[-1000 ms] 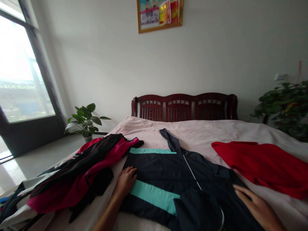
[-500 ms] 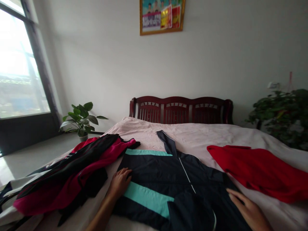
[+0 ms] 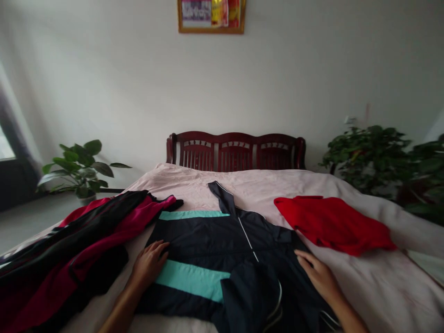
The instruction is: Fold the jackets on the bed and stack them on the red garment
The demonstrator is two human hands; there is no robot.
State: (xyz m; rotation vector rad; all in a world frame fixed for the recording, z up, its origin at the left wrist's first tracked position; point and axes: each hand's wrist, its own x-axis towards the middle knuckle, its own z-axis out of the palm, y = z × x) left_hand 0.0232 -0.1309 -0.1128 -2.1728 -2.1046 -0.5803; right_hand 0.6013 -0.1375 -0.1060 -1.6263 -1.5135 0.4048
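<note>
A navy jacket (image 3: pixel 204 236) with teal bands and a white zip line lies spread on the bed, its hood (image 3: pixel 220 196) pointing toward the headboard. My left hand (image 3: pixel 149 263) rests on the jacket's left side, just above the lower teal band. My right hand (image 3: pixel 317 275) lies on the jacket's right edge, with its fingers on the navy fabric. Neither hand visibly grips the cloth. A folded-over pile of black and magenta clothing (image 3: pixel 83 240) sits left of the jacket, and a red garment (image 3: pixel 333 224) lies to the right.
The bed's pale pink sheet (image 3: pixel 263 187) runs back to a dark red wooden headboard (image 3: pixel 236 152). Leafy potted plants stand on both sides, at left (image 3: pixel 78 169) and right (image 3: pixel 367 157). A framed picture (image 3: pixel 211 16) hangs on the wall above.
The view has turned right, so the window has nearly left the frame. My right hand has moved inward along the jacket; my left hand stays in the same place on it.
</note>
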